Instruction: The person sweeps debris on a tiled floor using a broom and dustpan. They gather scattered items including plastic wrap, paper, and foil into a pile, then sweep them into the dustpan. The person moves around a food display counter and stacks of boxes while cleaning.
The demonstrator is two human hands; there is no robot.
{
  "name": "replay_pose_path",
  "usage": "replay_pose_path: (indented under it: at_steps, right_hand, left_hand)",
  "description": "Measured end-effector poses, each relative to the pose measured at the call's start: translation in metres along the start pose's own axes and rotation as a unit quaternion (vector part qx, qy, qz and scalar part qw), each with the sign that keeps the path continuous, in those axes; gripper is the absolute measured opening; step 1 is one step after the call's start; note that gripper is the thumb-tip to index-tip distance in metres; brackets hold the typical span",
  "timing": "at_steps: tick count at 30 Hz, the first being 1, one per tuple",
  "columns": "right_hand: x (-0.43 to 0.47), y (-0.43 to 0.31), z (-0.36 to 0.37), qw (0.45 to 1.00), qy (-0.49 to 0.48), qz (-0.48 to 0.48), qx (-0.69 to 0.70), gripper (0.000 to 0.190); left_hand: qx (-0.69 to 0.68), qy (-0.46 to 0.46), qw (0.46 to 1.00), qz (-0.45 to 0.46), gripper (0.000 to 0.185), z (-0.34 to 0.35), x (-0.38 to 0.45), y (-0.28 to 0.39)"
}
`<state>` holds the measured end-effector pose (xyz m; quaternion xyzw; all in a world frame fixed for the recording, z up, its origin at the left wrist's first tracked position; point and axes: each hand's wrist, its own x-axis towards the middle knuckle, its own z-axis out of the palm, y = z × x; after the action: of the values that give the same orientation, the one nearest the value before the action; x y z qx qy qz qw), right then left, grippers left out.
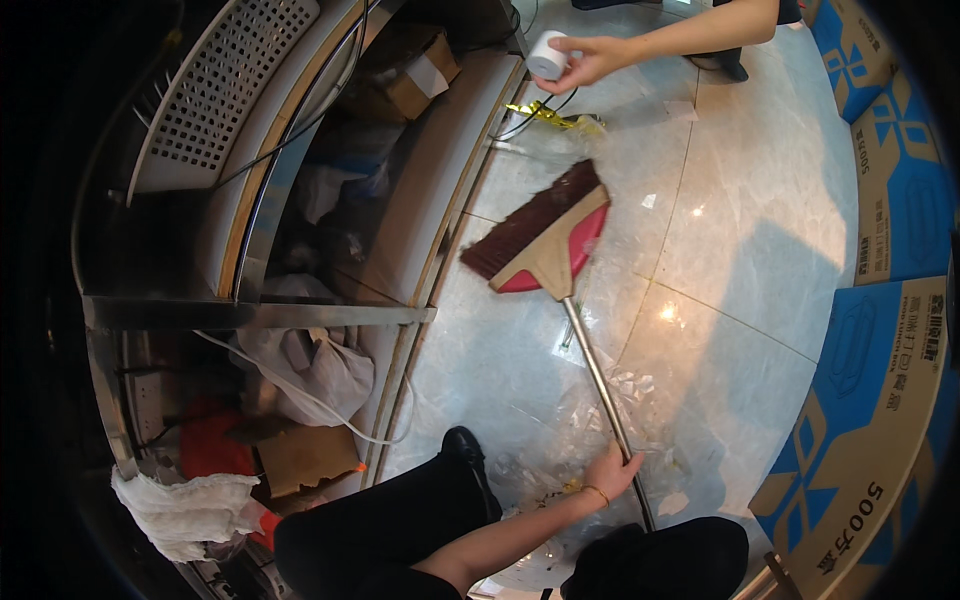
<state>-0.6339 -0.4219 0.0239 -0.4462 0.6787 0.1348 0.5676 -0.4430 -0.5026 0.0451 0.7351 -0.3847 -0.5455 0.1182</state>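
My left hand (613,474), with a thin bracelet at the wrist, is closed around the metal handle of a broom (592,360). The handle slants across the floor, its near end passing beside my dark-clothed right knee (660,559). Farther away lies the broom head (551,240), beige and red with dark brown bristles turned toward the shelving. Crumpled clear plastic (600,409) lies on the floor around the handle and beneath my forearm. My right hand is out of view.
Another person's hand (585,61) holds a white paper roll (547,55) at the top. Metal shelving (262,315) with bags and cardboard boxes lines the left. Printed cartons (855,390) stand along the right. Gold foil wrapping (544,114) and cables lie by the shelf base.
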Motion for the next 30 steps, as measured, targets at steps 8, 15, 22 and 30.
replay_pose_path:
  at_steps: [8, 15, 22, 30]
  right_hand:
    - [-0.003, 0.006, 0.004, 1.0, -0.006, 0.011, 0.001, 0.039]
    - [-0.006, 0.014, 0.01, 1.0, -0.008, 0.021, 0.005, 0.039]
    - [-0.013, 0.031, 0.021, 0.999, -0.009, 0.035, 0.014, 0.039]
    - [-0.014, 0.006, -0.02, 0.996, -0.034, 0.038, -0.075, 0.039]
  left_hand:
    - [-0.024, 0.023, 0.999, 0.026, 0.046, 0.0, -0.018, -0.001]
    - [-0.152, 0.05, 0.987, -0.011, 0.039, 0.006, -0.011, -0.042]
    - [-0.24, 0.044, 0.969, -0.048, 0.029, -0.006, -0.01, -0.031]
    - [-0.245, 0.108, 0.963, -0.018, 0.032, -0.042, 0.038, -0.022]
